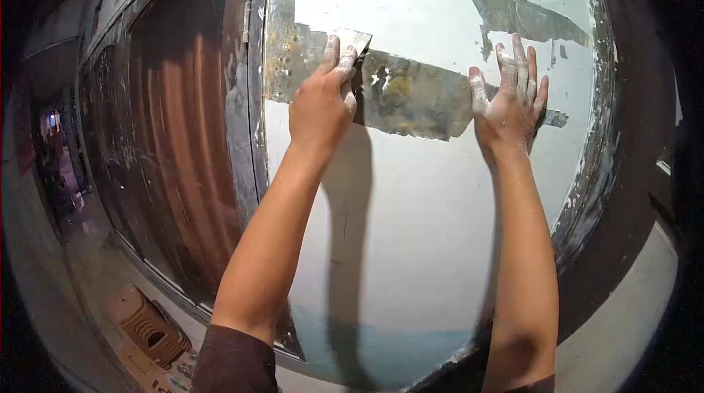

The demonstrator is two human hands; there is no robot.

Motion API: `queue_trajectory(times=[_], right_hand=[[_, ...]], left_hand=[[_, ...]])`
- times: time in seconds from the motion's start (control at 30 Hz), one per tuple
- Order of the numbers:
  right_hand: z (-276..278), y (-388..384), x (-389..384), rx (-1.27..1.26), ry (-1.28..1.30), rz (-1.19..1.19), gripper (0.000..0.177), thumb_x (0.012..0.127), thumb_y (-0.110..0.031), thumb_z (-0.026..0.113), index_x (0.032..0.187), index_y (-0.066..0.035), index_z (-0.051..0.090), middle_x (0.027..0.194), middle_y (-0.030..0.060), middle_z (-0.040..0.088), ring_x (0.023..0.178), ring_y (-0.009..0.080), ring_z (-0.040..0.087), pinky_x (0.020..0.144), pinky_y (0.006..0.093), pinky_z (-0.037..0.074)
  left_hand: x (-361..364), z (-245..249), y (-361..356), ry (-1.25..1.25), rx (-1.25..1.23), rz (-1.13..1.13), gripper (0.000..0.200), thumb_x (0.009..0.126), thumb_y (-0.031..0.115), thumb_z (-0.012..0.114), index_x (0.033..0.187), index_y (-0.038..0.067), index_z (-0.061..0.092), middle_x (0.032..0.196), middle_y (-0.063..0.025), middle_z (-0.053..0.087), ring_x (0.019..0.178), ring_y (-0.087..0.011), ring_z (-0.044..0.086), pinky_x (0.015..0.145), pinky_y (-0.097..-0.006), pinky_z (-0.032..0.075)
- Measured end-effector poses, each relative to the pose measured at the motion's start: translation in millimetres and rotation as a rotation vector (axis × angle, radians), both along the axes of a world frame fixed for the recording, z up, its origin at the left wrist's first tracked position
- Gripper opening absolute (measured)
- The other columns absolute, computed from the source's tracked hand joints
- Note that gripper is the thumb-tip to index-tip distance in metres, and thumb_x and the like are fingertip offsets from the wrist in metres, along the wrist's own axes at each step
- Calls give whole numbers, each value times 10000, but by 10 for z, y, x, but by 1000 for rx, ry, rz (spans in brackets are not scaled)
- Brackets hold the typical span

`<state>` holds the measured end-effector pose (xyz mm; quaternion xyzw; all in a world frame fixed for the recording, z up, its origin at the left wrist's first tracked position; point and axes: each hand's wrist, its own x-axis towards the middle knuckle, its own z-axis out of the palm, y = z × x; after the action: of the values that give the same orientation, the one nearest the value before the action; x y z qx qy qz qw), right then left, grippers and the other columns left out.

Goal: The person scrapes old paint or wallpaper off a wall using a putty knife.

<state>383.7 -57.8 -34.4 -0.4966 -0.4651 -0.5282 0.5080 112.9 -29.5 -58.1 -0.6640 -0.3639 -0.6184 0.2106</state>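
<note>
A pale panel (425, 210) fills the middle of the view, its white coating torn off in a dark, stained band (418, 100) and in a smaller grey patch (528, 15) at the upper right. My left hand (324, 92) is closed on a thin flat scraper (361, 39), whose blade lies against the panel at the upper left edge of the band. Its handle is hidden by the hand. My right hand (513, 103), dusted white, lies with fingers spread on the panel at the band's right end, holding nothing.
A brown curtain (183, 100) hangs in a dark frame left of the panel. Scuffed dark framing (587, 173) borders the panel on the right. A brown plastic stool (150, 327) and a cardboard box (139, 367) are on the floor at the lower left.
</note>
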Motion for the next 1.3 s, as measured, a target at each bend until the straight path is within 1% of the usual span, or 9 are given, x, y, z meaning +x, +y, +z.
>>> queue_trajectory(times=[0.3,0.43,0.57,0.83,0.93,1.03,1.1,1.23,1.3], right_hand=[[3,7,14,-3,-9,-33,627,1003,-543,533,1508,-173,493,1685,23,309,1595,230,145,1284,556,37],[-8,51,34,10,-20,-28,631,1008,-545,523,1510,-167,476,1686,25,299,1593,238,148,1281,571,44],[-8,22,31,-3,-23,-16,622,1005,-533,536,1508,-171,475,1687,31,294,1593,251,150,1278,580,50],[-6,-5,10,-28,-26,-12,632,1011,-517,525,1520,-147,461,1702,34,260,1598,267,123,1270,602,57],[-9,-20,-9,-77,-35,-59,662,1020,-535,486,1568,-170,410,1721,36,216,1606,286,83,1263,619,34],[45,-77,-23,-163,-98,-183,695,1032,-563,447,1642,-269,290,1741,22,161,1609,317,46,1254,636,-8],[75,-70,79,-137,-176,-171,713,1018,-597,460,1642,-299,285,1740,-5,167,1610,290,60,1269,603,6],[223,-137,362,-154,-320,-164,729,985,-642,503,1624,-343,319,1724,-58,219,1603,229,118,1297,516,63],[212,-152,331,-152,-302,-147,724,981,-635,517,1618,-341,337,1723,-55,227,1602,231,126,1296,521,68]], left_hand=[[32,196,51,-5,23,34,508,878,-13,574,1365,98,665,1537,-100,515,1121,-366,696,965,-427,541],[44,41,27,-17,42,-21,518,885,-3,574,1391,83,637,1556,-142,484,1204,-370,655,1010,-415,525],[65,9,17,-34,46,-27,571,864,-23,567,1420,97,618,1569,-129,478,1257,-364,626,1042,-406,508],[79,210,104,-31,97,37,537,881,8,552,1402,108,637,1573,-95,479,1181,-355,668,988,-411,540],[97,-28,104,-68,74,-30,529,896,1,563,1410,104,631,1562,-109,494,1212,-337,665,995,-385,542],[64,-27,105,-43,48,-19,501,908,7,563,1397,89,638,1564,-120,486,1185,-352,678,980,-389,551],[56,121,237,-31,167,68,447,906,102,573,1329,177,695,1586,-19,474,1045,-355,708,873,-471,585],[35,355,133,-3,37,155,464,927,113,560,1369,199,672,1572,-23,492,1071,-370,693,888,-471,581],[41,224,145,-25,110,103,484,931,103,555,1389,221,659,1573,-24,490,1072,-373,692,897,-473,580]])
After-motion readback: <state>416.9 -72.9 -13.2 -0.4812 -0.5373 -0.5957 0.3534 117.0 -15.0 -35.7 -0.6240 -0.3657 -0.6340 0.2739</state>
